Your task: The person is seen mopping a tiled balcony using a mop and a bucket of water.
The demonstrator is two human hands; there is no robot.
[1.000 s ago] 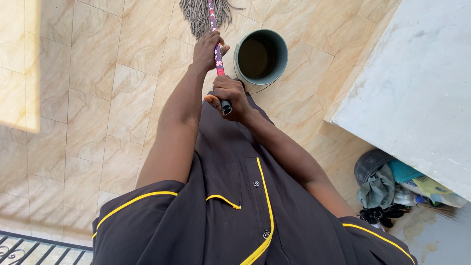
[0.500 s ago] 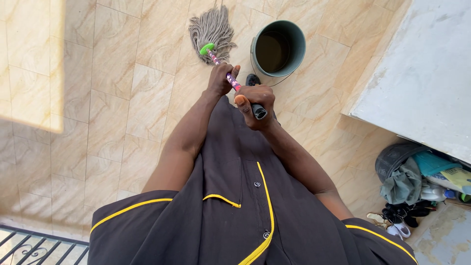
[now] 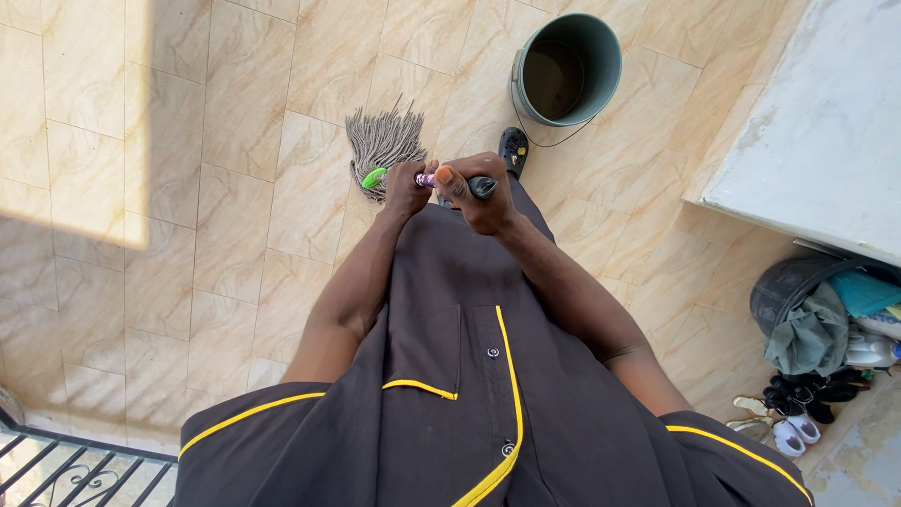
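Both my hands grip a mop handle [image 3: 424, 179] with a patterned purple shaft and a black end cap. My left hand [image 3: 406, 189] holds it lower down, just above the green collar. My right hand [image 3: 477, 192] is closed over the top end. The grey string mop head [image 3: 383, 142] rests on the beige tiled floor [image 3: 235, 169] close in front of me, left of my black shoe [image 3: 513, 148]. A grey-green bucket [image 3: 567, 69] with dark water stands beyond the shoe, to the right of the mop head.
A white concrete slab [image 3: 826, 131] fills the upper right. Below it lie a dark tub [image 3: 793, 286], a grey cloth [image 3: 815, 333], bottles and several shoes [image 3: 784, 418]. A black metal railing [image 3: 66, 469] runs along the bottom left. A sunlit patch [image 3: 66, 131] covers the left tiles.
The mop head has been drawn back towards me and to the left, away from the bucket. The handle now stands nearly upright under my hands, and the view has shifted down and left.
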